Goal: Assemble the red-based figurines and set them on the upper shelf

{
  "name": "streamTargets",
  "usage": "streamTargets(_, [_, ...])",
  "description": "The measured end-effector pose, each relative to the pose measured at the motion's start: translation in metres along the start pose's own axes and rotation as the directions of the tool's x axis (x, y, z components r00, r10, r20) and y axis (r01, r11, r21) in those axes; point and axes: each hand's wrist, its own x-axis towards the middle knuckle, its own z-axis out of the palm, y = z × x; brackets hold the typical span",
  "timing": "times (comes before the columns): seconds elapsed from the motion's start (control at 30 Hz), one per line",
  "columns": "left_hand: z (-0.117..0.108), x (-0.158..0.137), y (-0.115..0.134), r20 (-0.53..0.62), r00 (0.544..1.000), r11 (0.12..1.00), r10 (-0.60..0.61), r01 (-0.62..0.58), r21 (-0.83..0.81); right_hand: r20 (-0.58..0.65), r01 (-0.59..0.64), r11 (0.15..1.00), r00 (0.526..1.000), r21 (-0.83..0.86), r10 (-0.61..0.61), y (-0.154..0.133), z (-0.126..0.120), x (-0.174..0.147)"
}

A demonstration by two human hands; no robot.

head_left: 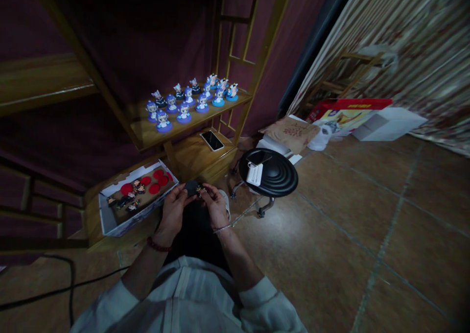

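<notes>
Left hand: fingers pinching flat dark round disc, face upward. Right hand: fingers gripping small multicoloured figurine, axis unclear.

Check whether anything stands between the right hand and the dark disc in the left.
Only the small, partly covered piece that the right hand holds shows between it and the dark disc in the left hand; nothing else visible does.

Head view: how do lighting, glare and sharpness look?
Head view: dim overall; pale glare on the brown tiled floor; the small purple-based figurines catch brighter light; head view, right: the striped pleated curtain looks soft; head view, centre: the round black disc in the left hand shows little detail.
</notes>
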Motion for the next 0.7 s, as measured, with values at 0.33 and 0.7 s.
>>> streamTargets(0.33, [0.004,-0.005,0.002,0.001,1.000,0.994,0.030,-0.030,0.104,0.024,-0.125,0.990,0.992,0.063,0.123,-0.015,-0.005,-0.007])
streamTargets(0.7, [0.006,-0.005,-0.015,0.058,0.997,0.988,-0.057,0.048,0.147,0.019,-0.124,0.987,0.992,0.105,0.123,-0.023,-0.010,-0.017])
